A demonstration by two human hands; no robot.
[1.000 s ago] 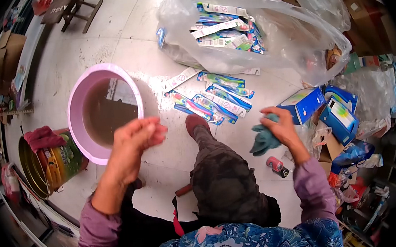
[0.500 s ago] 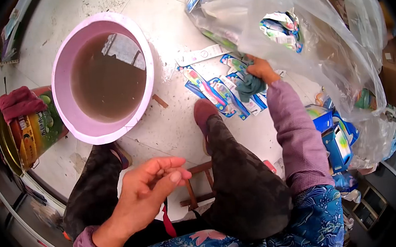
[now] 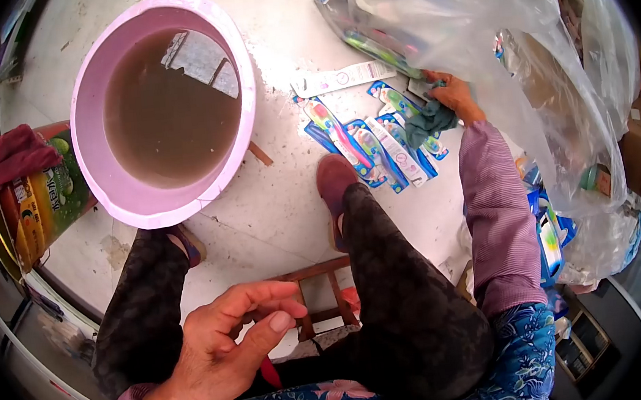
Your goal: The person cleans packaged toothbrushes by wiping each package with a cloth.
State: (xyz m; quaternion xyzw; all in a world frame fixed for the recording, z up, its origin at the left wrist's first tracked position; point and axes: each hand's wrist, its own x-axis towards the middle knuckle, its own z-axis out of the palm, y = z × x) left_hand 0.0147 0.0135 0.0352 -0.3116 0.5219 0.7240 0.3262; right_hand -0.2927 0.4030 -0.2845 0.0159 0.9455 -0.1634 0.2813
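My right hand (image 3: pixel 458 99) is closed on a damp-looking grey-green cloth (image 3: pixel 429 122), which hangs over the right side of a group of packaged toothbrushes (image 3: pixel 361 143) on the floor. Its fingertips reach the lower edge of a large clear plastic bag (image 3: pixel 467 42), and some of them are hard to make out. Several toothbrush packs lie side by side, some face up, one showing its white back. Another white-backed pack (image 3: pixel 344 78) lies crosswise above them. My left hand (image 3: pixel 230 341) hovers over my lap, loosely curled, thumb apart from the fingers, holding nothing.
A pink basin (image 3: pixel 86 137) of murky water stands at the left. Beside it is a printed tin (image 3: pixel 45 193) with a dark red cloth (image 3: pixel 18 156) on it. Blue packages (image 3: pixel 552 233) lie at the right, and a wooden stool (image 3: pixel 336 294) shows between my legs.
The view has shifted a little. My right hand and the cloth have moved slightly, uncovering more of the packs on the right. My left hand stays loosely curled over my lap.
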